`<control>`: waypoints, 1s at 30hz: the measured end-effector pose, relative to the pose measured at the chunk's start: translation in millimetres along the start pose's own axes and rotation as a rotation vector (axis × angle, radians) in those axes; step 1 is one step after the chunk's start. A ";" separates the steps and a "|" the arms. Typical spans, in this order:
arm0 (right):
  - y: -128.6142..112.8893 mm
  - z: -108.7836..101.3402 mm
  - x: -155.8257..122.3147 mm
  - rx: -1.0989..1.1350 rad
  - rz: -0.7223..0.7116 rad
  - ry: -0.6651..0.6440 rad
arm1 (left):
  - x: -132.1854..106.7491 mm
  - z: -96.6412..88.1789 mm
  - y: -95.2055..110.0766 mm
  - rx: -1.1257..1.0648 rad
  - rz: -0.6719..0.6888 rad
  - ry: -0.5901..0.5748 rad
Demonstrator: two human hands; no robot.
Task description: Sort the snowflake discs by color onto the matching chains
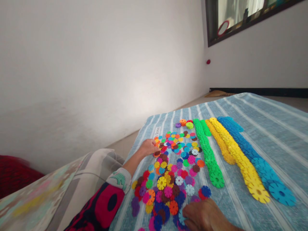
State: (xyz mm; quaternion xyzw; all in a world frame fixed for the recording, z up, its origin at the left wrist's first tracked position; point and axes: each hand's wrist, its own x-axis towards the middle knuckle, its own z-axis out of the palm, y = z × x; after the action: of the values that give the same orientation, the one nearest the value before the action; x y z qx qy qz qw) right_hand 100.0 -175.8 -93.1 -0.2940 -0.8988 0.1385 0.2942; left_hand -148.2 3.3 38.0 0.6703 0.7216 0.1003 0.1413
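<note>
A heap of small notched plastic discs (172, 175) in many colours lies on a blue striped cloth (264, 128). My left hand (147, 147) reaches in from the left and rests at the heap's far left edge. Its fingers are curled over a few discs, and what they pinch is hidden. At the bottom edge, my right hand (204, 215) lies knuckles up on the near edge of the heap. Those fingers are bent down onto a light blue disc (181, 220). To the right lie long rows of joined discs: green (209, 154), yellow (237, 154) and blue (252, 154).
The cloth covers a bed or mattress that runs up to a white wall (96, 80) on the left. A patterned pillow or blanket (48, 192) lies at the lower left. A dark-framed window (240, 19) is at the upper right, with bare floor beyond the cloth's far edge.
</note>
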 end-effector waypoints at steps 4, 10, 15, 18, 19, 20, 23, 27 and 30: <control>2.0 3.2 -1.9 -0.001 -0.022 0.018 | -16.8 1.5 4.1 -0.267 -0.011 -0.160; 4.0 6.6 -2.5 -0.019 -0.032 0.033 | -22.5 -0.8 10.4 -0.391 -0.082 -0.078; 3.4 6.5 -2.0 -0.029 -0.041 0.041 | -23.6 1.8 7.7 -0.393 -0.075 -0.126; 2.2 2.4 -1.6 -0.027 -0.030 0.020 | -24.6 4.2 7.2 -0.389 -0.094 -0.094; 1.9 0.9 -1.3 -0.025 -0.022 0.012 | -24.8 4.8 7.3 -0.355 -0.101 -0.044; 1.5 -0.5 -1.1 -0.022 -0.016 0.006 | -25.2 5.0 7.7 -0.319 -0.106 -0.002; 0.6 -2.9 -0.4 -0.024 -0.013 -0.012 | -27.4 4.0 9.4 -0.341 -0.125 -0.028; 0.3 -2.7 -0.5 -0.022 -0.009 -0.026 | -27.4 2.0 8.0 -0.400 -0.119 -0.096; 1.1 -1.0 -0.7 -0.015 -0.011 -0.025 | -21.4 3.4 0.8 -0.160 -0.031 -0.025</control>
State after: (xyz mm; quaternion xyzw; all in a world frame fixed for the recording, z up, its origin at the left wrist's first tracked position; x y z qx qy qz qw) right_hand 101.6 -175.3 -93.1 -0.2894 -0.9051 0.1337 0.2815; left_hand -145.0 -18.0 36.6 0.6467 0.7198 0.1472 0.2050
